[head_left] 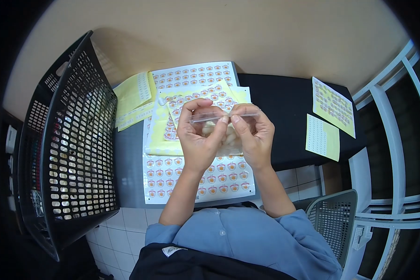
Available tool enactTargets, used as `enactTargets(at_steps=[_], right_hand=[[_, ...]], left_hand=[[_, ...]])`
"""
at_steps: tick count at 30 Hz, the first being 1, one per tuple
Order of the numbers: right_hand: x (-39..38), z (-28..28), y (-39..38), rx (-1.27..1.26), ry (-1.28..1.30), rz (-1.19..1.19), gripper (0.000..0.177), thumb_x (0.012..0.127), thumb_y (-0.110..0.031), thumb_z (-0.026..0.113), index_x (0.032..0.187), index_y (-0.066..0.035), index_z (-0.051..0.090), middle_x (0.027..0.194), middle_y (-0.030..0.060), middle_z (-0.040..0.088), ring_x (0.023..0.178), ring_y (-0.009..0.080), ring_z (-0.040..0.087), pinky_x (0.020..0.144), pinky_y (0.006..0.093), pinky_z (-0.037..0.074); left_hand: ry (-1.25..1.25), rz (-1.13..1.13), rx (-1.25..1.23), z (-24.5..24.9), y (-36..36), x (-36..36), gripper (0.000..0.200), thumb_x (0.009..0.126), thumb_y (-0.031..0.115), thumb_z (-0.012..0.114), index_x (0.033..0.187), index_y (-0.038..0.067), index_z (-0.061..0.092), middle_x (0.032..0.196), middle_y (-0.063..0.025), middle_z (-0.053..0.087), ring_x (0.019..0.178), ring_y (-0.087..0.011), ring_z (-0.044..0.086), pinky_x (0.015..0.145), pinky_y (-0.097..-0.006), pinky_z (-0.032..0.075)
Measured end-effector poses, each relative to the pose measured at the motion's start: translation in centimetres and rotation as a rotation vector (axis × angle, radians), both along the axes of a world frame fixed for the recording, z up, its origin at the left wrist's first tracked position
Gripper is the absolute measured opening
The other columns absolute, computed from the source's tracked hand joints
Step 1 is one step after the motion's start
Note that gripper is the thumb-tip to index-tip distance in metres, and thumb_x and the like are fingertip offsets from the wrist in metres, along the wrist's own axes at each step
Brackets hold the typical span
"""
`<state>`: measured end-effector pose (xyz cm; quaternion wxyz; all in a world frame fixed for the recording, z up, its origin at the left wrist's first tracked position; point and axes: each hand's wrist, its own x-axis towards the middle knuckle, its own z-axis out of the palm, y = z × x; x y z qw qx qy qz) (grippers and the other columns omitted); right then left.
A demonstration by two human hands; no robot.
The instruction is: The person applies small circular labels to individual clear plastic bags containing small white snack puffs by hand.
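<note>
A small clear bag [223, 140] with pale contents is held up between both hands, its stiff top strip level and pinched from either end. The left hand [197, 137] grips the left end of that strip with fingers [199, 105] curled over it and clenched, and the right hand [255, 133] grasps the right end the same way, thumb and forefinger tips meeting those of the left at the strip's middle. Straight beneath the bag, on the bench [128, 161], lies a white sticker sheet [205, 179] printed with rows of round orange labels, overlapped by a pale yellow backing sheet [161, 140]. Beyond the bag a second sticker sheet [193, 74] lies flat, and to the far left of that more yellow backing strips [133, 93] are fanned out. Well to the left of the bag stands a black perforated basket [70, 154], tilted, its wall facing the camera. To the right of the bag a black cloth [287, 119] covers the bench, with two yellow sheets [333, 105] lying on it near its far edge. Below and to the right of the bag, off the bench, a grey mesh bin [333, 219] stands on the tiled floor
</note>
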<state>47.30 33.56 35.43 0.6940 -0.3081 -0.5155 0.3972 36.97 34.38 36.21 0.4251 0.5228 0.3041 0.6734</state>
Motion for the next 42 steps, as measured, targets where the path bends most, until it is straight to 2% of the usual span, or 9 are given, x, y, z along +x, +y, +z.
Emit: enactTargets(at_steps=[21,24,27,31,33,34,36,39,42], right_hand=[[0.7,-0.1,1.1,0.025,-0.096,-0.101,0.007,0.076,-0.006,0.058,0.079,0.0,0.055,0.078,0.0043,0.056,0.072,0.0088,0.053,0.066,0.0219,0.042],[0.8,0.2,1.1,-0.038,0.044,-0.045,0.007,0.077,-0.006,0.057,0.08,0.0,0.055,0.078,0.0045,0.056,0.073,0.0092,0.053,0.068,0.0221,0.042],[1.3,0.1,1.3,0.01,0.011,-0.05,0.006,0.078,-0.005,0.056,0.081,0.0,0.054,0.08,0.0047,0.056,0.075,0.0098,0.054,0.07,0.0219,0.042],[1.6,-0.2,1.5,-0.029,0.059,0.004,0.01,0.075,-0.005,0.06,0.083,-0.001,0.055,0.081,0.0052,0.056,0.079,0.0108,0.054,0.071,0.0229,0.042],[2.9,0.5,2.1,0.19,-0.335,-0.261,0.018,0.068,-0.007,0.064,0.083,-0.003,0.055,0.083,0.0064,0.056,0.078,0.0144,0.054,0.07,0.0257,0.042],[3.6,1.0,2.3,0.241,-0.487,-0.371,0.026,0.061,-0.012,0.068,0.084,-0.006,0.056,0.084,0.0065,0.055,0.081,0.018,0.053,0.078,0.0313,0.038],[3.7,3.2,1.4,0.327,-0.869,-0.487,0.023,0.063,-0.015,0.066,0.083,-0.009,0.057,0.083,0.0042,0.055,0.086,0.0187,0.051,0.086,0.0353,0.03],[2.7,3.5,1.3,0.352,-1.048,-0.477,0.015,0.066,-0.016,0.064,0.079,-0.011,0.057,0.079,0.0007,0.055,0.087,0.0164,0.049,0.089,0.0371,0.024],[2.5,3.0,1.5,0.326,-1.02,-0.453,0.007,0.07,-0.014,0.061,0.074,-0.011,0.057,0.076,-0.0016,0.055,0.082,0.0158,0.049,0.086,0.0367,0.025]], left_hand=[[0.045,-0.062,0.048,0.2,1.0,0.1,0.039,0.072,-0.004,0.057,0.104,0.005,0.037,0.084,-0.0081,0.054,0.079,-0.0115,0.053,0.069,-0.0222,0.043],[-0.03,-0.125,0.028,0.5,1.3,-0.3,0.028,0.076,0.001,0.054,0.1,0.004,0.041,0.088,-0.0084,0.053,0.084,-0.0115,0.05,0.074,-0.0239,0.04],[0.054,-0.118,0.1,-0.5,2.4,-1.7,0.005,0.08,0.005,0.051,0.084,0.002,0.049,0.086,-0.0067,0.05,0.082,-0.0115,0.047,0.075,-0.0246,0.038],[0.091,-0.095,0.151,-0.6,2.7,-1.9,0.004,0.081,0.005,0.051,0.083,0.001,0.049,0.086,-0.0064,0.05,0.081,-0.0119,0.047,0.074,-0.0245,0.039],[0.127,-0.044,0.187,-0.7,2.7,-2.0,0.004,0.08,0.004,0.051,0.081,0.001,0.048,0.085,-0.0065,0.05,0.08,-0.0124,0.048,0.073,-0.025,0.039],[0.129,-0.044,0.188,-0.6,2.8,-2.0,0.004,0.08,0.004,0.051,0.081,0.001,0.048,0.085,-0.0065,0.05,0.08,-0.0124,0.048,0.073,-0.025,0.039],[0.182,-0.005,0.19,-0.6,2.7,-1.9,0.004,0.079,0.004,0.052,0.079,0.001,0.048,0.081,-0.0072,0.051,0.077,-0.0135,0.049,0.071,-0.0257,0.04],[0.284,0.045,0.263,-0.6,2.7,-1.5,0.005,0.077,0.003,0.053,0.077,0.001,0.049,0.078,-0.0081,0.052,0.075,-0.0153,0.051,0.069,-0.0263,0.041],[0.327,0.08,0.298,-0.5,2.7,-1.3,0.004,0.077,0.003,0.053,0.076,0.0,0.049,0.076,-0.0085,0.053,0.073,-0.0164,0.052,0.068,-0.0267,0.041]])
